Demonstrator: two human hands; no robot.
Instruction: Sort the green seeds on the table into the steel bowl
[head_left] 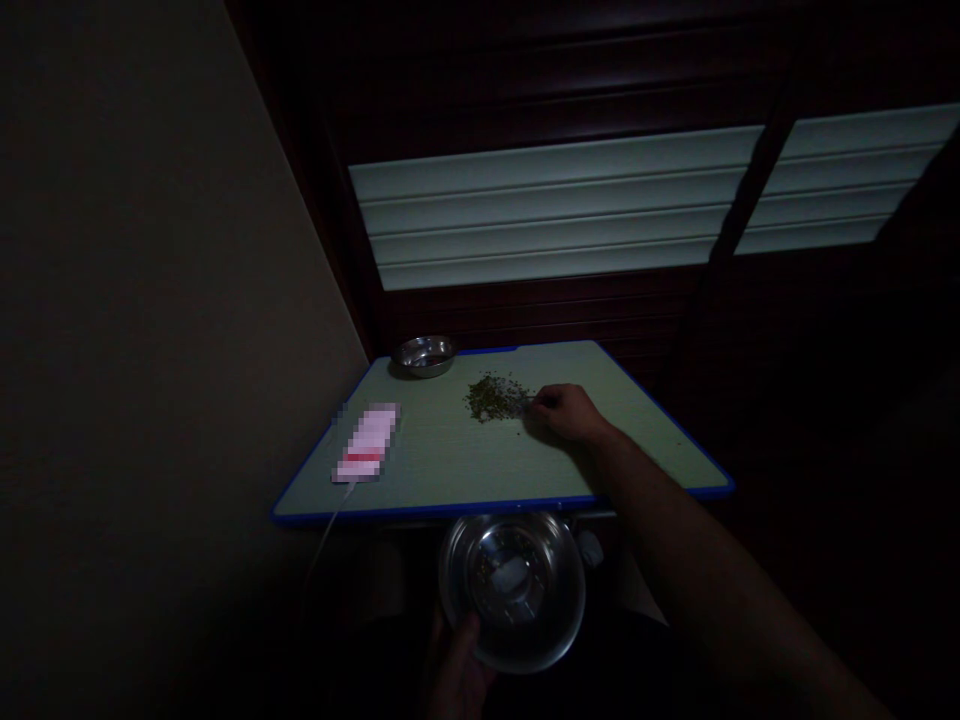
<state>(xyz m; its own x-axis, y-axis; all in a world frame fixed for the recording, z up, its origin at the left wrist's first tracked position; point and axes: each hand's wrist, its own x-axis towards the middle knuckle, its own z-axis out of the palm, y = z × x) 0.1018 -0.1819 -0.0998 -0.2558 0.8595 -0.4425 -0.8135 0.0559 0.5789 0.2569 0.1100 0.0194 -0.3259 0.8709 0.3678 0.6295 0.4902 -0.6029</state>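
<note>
My left hand [461,665] grips the near left rim of a shiny metal bowl [566,610], thumb over the edge. The bowl is held just below the front edge of the small table, tilted so its inside shows. A pale blob and a few small specks appear at its bottom. On the tabletop, a loose pile of small greenish grains, like mung beans [491,397], is spread out. My right hand [566,410] is at the pile's right side, fingers pinched together. What is between the fingertips is too dark to make out.
The pale table [435,470] has a blue edge. A smaller metal bowl [424,357] stands at its back left corner. A phone [367,443], blurred out, lies at the left with a white cable [326,535] running off the front edge. A wall and dark slatted doors stand close by.
</note>
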